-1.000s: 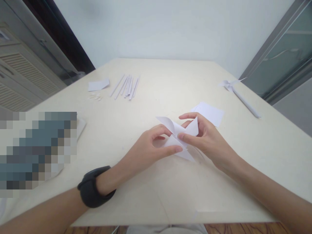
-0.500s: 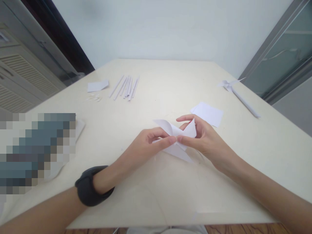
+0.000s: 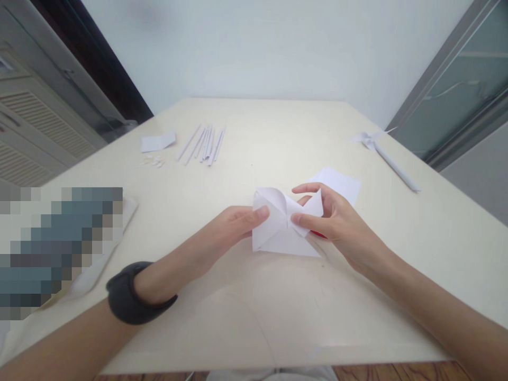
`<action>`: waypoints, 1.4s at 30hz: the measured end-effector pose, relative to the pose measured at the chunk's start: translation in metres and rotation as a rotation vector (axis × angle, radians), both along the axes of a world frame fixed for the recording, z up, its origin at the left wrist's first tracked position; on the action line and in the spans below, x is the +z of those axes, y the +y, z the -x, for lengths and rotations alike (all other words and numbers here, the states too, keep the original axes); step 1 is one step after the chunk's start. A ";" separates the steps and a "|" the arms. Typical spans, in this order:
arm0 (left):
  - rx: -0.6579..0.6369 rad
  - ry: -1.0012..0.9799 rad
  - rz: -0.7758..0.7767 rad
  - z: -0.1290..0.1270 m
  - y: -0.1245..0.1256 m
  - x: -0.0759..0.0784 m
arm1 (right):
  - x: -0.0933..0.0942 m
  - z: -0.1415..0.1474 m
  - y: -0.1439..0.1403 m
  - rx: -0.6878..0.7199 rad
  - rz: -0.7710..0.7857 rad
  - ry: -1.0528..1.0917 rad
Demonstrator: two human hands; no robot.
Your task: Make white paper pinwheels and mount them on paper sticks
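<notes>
Between my two hands, above the near middle of the table, is a white paper pinwheel (image 3: 273,225) with some blades curled in to its centre. My left hand (image 3: 234,225) grips its left blade, thumb on the front and fingers behind. With thumb near the centre, my right hand (image 3: 331,214) pinches the folded right side. A bit of something red shows under my right hand; I cannot make out what it is. Partly behind that hand lie white paper sheets (image 3: 337,182).
Several rolled paper sticks (image 3: 204,144) lie at the back left, beside a folded paper (image 3: 159,142) and small whitish pieces (image 3: 154,161). A pinwheel on a paper stick (image 3: 397,166) lies near the right edge. A blurred-out object (image 3: 59,248) is at the left.
My left thumb has moved left from the pinwheel's centre to its left blade, which now lies flatter and faces me. My right hand keeps its pinch.
</notes>
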State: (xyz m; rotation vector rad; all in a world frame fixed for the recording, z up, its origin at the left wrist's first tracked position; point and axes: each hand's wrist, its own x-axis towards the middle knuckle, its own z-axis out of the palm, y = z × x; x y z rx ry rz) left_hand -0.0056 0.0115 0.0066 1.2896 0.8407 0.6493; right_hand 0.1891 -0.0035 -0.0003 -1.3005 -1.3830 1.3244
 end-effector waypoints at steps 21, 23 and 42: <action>-0.117 0.032 0.092 -0.002 -0.001 0.005 | 0.005 0.006 -0.002 -0.047 0.009 -0.062; -0.101 0.073 0.048 -0.003 -0.002 0.003 | 0.004 0.007 -0.002 -0.037 0.001 -0.061; -0.051 -0.071 0.151 -0.006 -0.011 -0.005 | -0.003 0.002 -0.001 0.000 -0.053 -0.079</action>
